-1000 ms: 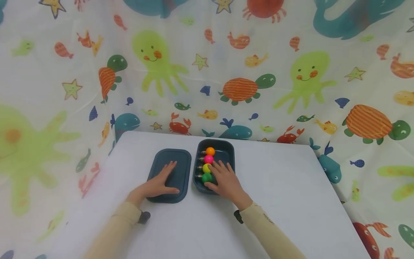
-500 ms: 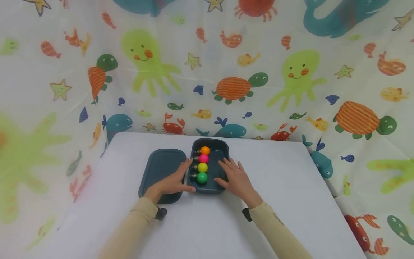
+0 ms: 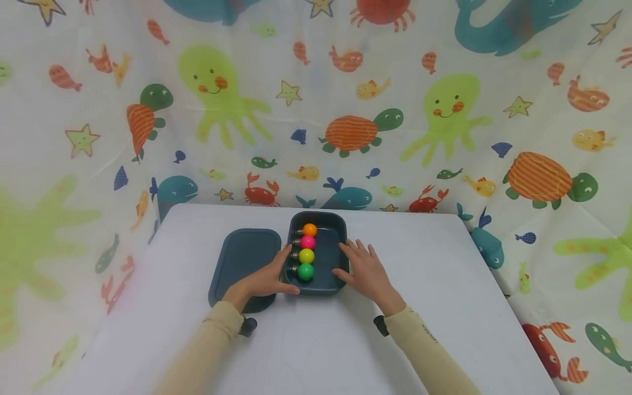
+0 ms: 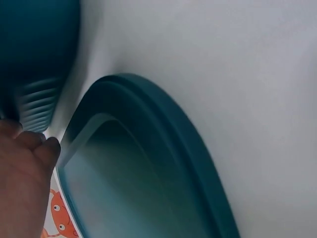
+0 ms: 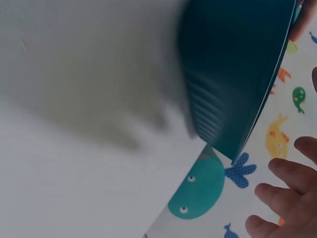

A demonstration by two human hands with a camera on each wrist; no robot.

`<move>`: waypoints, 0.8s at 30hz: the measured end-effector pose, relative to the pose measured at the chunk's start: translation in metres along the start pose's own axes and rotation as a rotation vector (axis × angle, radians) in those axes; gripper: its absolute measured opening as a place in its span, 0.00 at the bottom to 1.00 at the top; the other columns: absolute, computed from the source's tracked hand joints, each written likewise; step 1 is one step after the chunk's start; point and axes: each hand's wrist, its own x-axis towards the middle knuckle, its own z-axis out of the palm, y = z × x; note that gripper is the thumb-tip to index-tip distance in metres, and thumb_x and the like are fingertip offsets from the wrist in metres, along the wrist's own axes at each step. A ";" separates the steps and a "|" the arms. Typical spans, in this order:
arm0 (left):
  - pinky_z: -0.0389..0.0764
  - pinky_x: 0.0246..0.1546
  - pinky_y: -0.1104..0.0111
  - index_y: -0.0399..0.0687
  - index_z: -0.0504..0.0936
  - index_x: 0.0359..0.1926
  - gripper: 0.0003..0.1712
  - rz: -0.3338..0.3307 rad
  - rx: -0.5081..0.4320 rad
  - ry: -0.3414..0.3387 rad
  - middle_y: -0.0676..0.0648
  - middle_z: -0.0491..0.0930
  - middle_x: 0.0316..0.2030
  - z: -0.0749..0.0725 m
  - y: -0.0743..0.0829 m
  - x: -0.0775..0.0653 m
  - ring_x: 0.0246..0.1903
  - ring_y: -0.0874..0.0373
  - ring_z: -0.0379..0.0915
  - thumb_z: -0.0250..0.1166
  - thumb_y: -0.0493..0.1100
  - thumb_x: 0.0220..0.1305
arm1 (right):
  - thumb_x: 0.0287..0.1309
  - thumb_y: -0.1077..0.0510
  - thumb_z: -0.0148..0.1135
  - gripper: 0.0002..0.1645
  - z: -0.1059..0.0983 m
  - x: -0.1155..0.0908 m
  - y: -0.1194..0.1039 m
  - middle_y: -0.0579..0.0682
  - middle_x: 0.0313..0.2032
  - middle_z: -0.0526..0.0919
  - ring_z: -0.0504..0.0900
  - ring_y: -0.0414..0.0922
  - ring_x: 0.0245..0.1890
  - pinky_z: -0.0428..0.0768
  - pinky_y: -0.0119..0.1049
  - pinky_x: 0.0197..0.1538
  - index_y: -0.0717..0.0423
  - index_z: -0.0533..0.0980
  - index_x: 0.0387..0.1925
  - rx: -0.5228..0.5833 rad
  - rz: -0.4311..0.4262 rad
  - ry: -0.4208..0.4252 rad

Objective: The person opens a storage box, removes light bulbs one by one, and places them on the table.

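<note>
In the head view a dark teal box (image 3: 328,258) sits on the white table. Along its left side lie orange (image 3: 310,230), pink (image 3: 308,242), yellow (image 3: 306,256) and green (image 3: 305,272) light bulbs in a column, screw bases pointing left. My left hand (image 3: 261,281) reaches across the right part of a flat teal lid (image 3: 247,252), its fingertips right at the box's left wall and the thumb near its front corner. My right hand (image 3: 367,274) is at the right wall, fingers spread and thumb over the rim. In the right wrist view, the box (image 5: 233,64) shows a ribbed end.
The white table (image 3: 419,318) stretches out to the right and in front of the box. Behind it hangs a cloth (image 3: 296,71) printed with sea animals, which also runs down both sides. The lid lies just left of the box.
My left hand has moved right, from over the lid to the box's left wall. My right hand has moved off the bulbs to the right wall. The head view has shifted slightly.
</note>
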 end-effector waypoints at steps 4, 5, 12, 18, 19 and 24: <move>0.52 0.69 0.44 0.54 0.34 0.78 0.68 -0.019 0.001 0.020 0.42 0.40 0.77 0.000 -0.001 -0.002 0.74 0.42 0.43 0.74 0.58 0.53 | 0.58 0.40 0.67 0.45 0.000 0.007 0.000 0.60 0.69 0.66 0.60 0.61 0.70 0.53 0.63 0.69 0.57 0.65 0.69 0.019 -0.003 0.002; 0.52 0.69 0.44 0.55 0.34 0.78 0.68 -0.028 0.001 0.024 0.43 0.41 0.77 0.000 0.000 -0.002 0.74 0.43 0.44 0.74 0.59 0.52 | 0.58 0.40 0.66 0.45 -0.001 0.010 0.000 0.60 0.69 0.65 0.59 0.61 0.70 0.53 0.63 0.70 0.57 0.65 0.70 0.032 0.001 0.002; 0.55 0.67 0.42 0.59 0.33 0.78 0.67 -0.041 -0.044 0.038 0.41 0.45 0.76 0.002 0.001 -0.001 0.72 0.41 0.49 0.73 0.58 0.53 | 0.60 0.43 0.66 0.44 -0.005 0.035 -0.004 0.61 0.71 0.61 0.59 0.60 0.71 0.57 0.57 0.70 0.57 0.63 0.71 0.220 0.065 0.017; 0.55 0.67 0.40 0.61 0.33 0.78 0.66 -0.026 -0.159 0.050 0.40 0.44 0.76 0.010 -0.002 -0.003 0.71 0.40 0.49 0.74 0.55 0.55 | 0.60 0.47 0.68 0.41 0.000 0.059 -0.007 0.60 0.64 0.73 0.75 0.57 0.59 0.73 0.51 0.61 0.58 0.65 0.69 0.347 0.128 0.014; 0.54 0.67 0.40 0.62 0.33 0.78 0.66 -0.027 -0.179 0.047 0.40 0.43 0.76 0.011 -0.002 -0.002 0.71 0.41 0.48 0.73 0.55 0.55 | 0.60 0.47 0.68 0.40 0.001 0.064 -0.007 0.60 0.61 0.75 0.77 0.56 0.55 0.75 0.49 0.59 0.58 0.65 0.69 0.354 0.141 0.005; 0.53 0.68 0.41 0.66 0.32 0.77 0.66 -0.044 -0.258 0.037 0.41 0.38 0.77 0.012 -0.004 -0.003 0.73 0.41 0.44 0.73 0.54 0.55 | 0.62 0.48 0.66 0.38 0.002 0.084 -0.007 0.60 0.53 0.80 0.77 0.52 0.45 0.80 0.45 0.54 0.61 0.67 0.68 0.367 0.183 -0.045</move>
